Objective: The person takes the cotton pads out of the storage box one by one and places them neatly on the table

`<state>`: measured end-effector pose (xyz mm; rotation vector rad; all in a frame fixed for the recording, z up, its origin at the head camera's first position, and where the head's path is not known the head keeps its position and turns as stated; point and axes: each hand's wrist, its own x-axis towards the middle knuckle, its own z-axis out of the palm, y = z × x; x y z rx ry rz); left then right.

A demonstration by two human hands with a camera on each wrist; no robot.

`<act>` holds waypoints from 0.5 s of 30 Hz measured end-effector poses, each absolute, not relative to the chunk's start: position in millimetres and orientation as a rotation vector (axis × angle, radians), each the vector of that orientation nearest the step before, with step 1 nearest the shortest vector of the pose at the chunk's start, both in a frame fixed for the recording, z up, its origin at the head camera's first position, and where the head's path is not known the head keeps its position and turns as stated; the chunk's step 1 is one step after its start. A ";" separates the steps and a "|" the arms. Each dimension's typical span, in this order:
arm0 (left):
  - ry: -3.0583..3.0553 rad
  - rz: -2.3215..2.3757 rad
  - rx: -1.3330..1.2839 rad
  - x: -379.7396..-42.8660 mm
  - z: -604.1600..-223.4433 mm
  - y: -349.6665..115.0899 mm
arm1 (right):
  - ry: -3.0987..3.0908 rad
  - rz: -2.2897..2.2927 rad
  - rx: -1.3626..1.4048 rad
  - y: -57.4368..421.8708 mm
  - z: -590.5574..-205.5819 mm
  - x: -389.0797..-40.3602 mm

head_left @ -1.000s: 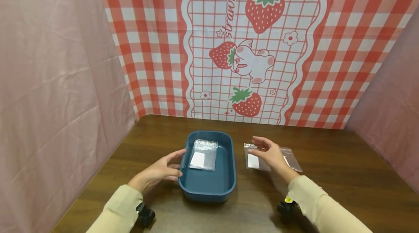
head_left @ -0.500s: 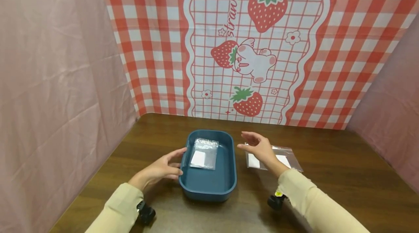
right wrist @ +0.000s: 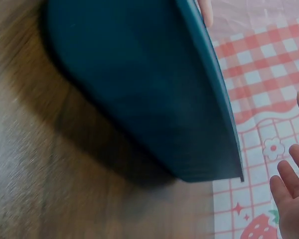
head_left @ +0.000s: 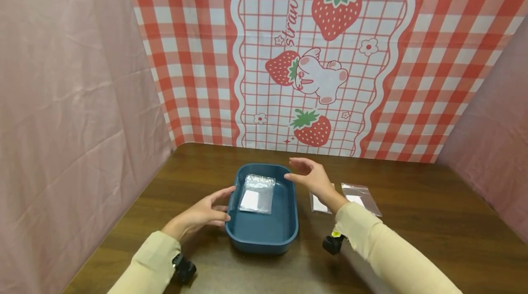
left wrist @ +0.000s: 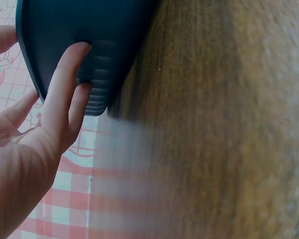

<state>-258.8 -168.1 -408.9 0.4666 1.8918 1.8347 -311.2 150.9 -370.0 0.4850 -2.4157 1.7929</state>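
A dark blue rectangular bin (head_left: pixel 264 230) stands on the table with a clear zip bag (head_left: pixel 265 191) lying flat inside, a white label or card in its lower left. My left hand (head_left: pixel 202 213) rests its fingers against the bin's left side; in the left wrist view, fingertips (left wrist: pixel 81 48) touch the ribbed outer wall. My right hand (head_left: pixel 316 180) hovers at the bin's far right rim, fingers spread and holding nothing. Two more clear zip bags with white labels lie to the right: one bag (head_left: pixel 321 204) partly hidden by this hand, the other bag (head_left: pixel 360 195) farther right.
The brown wooden table (head_left: pixel 429 230) reaches back to a red checked strawberry cloth (head_left: pixel 198 78). Pink curtains hang on both sides, the left curtain (head_left: pixel 78 101) close to the table edge. A small black camera (head_left: pixel 333 243) sits at the right wrist.
My right hand has moved left from above the bags to the bin's right rim, uncovering more of the bags. The left hand and the bin have stayed put.
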 end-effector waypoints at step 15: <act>1.893 1.833 0.458 -259.4 -408.5 -168.0 | -2.460 1.721 0.538 108.4 -353.3 -323.0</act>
